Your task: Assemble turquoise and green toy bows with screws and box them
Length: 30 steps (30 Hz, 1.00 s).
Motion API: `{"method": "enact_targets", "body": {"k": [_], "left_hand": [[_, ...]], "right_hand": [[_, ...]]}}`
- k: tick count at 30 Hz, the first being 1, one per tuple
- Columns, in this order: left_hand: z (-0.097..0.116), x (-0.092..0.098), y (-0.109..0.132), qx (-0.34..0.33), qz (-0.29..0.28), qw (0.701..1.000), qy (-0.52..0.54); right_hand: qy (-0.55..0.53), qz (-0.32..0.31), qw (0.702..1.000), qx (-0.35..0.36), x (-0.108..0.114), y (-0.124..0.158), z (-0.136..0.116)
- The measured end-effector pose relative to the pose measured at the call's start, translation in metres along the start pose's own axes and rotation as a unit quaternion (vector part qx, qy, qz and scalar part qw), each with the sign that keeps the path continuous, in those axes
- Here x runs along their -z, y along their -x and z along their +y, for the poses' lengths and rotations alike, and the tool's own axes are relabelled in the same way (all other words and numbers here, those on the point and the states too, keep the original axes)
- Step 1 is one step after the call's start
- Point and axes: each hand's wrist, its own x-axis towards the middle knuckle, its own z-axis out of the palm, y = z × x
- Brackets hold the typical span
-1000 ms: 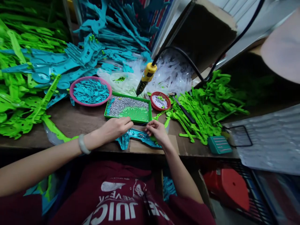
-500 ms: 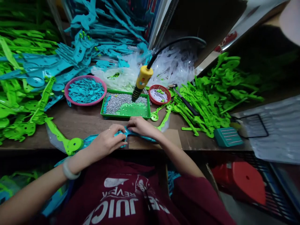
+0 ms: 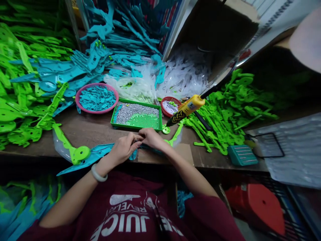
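Observation:
My left hand, with a pale bangle at its wrist, is closed, thumb and fingers pinched together over a long blue plastic part. My right hand meets it there, its fingers bent and closed against the left fingertips. Whatever small thing lies between the fingers is hidden. The blue part lies along the table edge, its middle covered by my hands. A green arm piece with a round disc joins its left end; another green arm piece shows beyond my right wrist.
A green tray of small metal screws stands just beyond my hands. Beside it are a pink basin of blue bits and a red basket. A yellow electric screwdriver hangs at right. Green parts and a teal box lie farther right.
The electric screwdriver has swung from over the tray to the right and tilted. My left hand has moved right, and its fingers have drawn together against my right hand. The view has shifted slightly.

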Motion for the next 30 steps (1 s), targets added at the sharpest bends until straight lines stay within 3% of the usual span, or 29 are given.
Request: {"method": "enact_targets", "body": {"k": [4,8,12,15,17,19,22,26,30], "left_hand": [[-0.002,0.000,-0.006,0.053,0.030,0.998,-0.005],[0.000,-0.003,-0.009,0.133,0.057,0.989,0.035],[0.002,-0.004,-0.009,0.206,0.036,0.967,0.147],[0.004,-0.003,-0.003,0.247,0.020,0.942,0.225],[0.005,-0.001,-0.001,0.283,0.038,0.912,0.294],[0.005,0.001,0.000,0.330,0.068,0.858,0.388],[0.002,0.004,0.000,0.370,0.104,0.793,0.474],[-0.001,0.006,0.003,0.349,0.113,0.812,0.453],[0.001,0.007,0.009,0.327,0.082,0.847,0.412]], "right_hand": [[-0.059,-0.040,0.997,0.019,0.018,0.009,-0.002],[-0.071,0.022,0.995,0.071,0.019,0.020,-0.020],[-0.071,0.022,0.995,0.067,0.011,0.014,-0.033],[-0.105,-0.024,0.992,0.064,0.013,0.003,-0.035],[-0.088,-0.061,0.991,0.076,0.018,-0.004,-0.037],[-0.059,-0.082,0.990,0.094,0.023,-0.008,-0.041],[-0.039,-0.067,0.992,0.100,0.029,-0.010,-0.050],[0.037,-0.078,0.995,0.055,0.031,-0.006,-0.060],[0.045,-0.150,0.982,0.105,0.031,-0.011,-0.062]]}}
